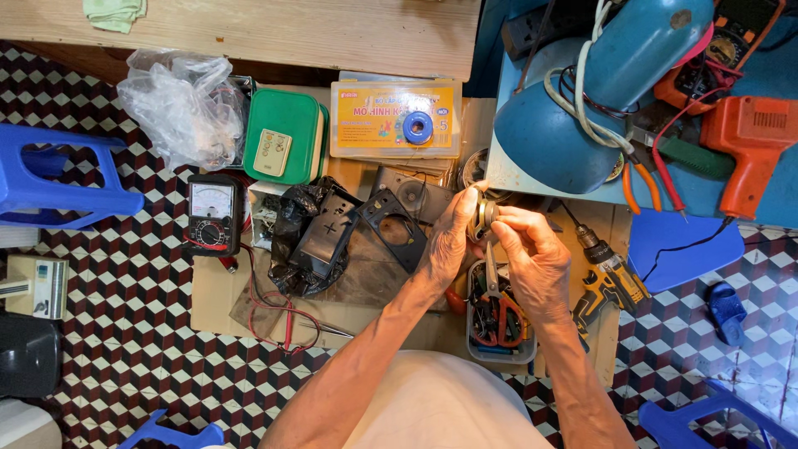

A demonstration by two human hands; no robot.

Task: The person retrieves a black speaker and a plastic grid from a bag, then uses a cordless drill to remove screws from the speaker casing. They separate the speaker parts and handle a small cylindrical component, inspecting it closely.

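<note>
Checkered floor tiles [125, 333] everywhere, with cardboard [216, 299] laid out under all the tools. Both hands are together up front, left hand [449, 237] and right hand [532, 254] pinching a small round metal part [482, 218] just above a tool tub [499, 320], yellow drill [607, 278] beside it.

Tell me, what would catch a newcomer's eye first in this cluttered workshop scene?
Probably the two hands at the centre: the left hand and right hand together hold a small round metal part above a tray of pliers. Next comes the big blue lamp at upper right beside an orange power tool. To the left, an analog multimeter lies on the checkered floor.
</note>
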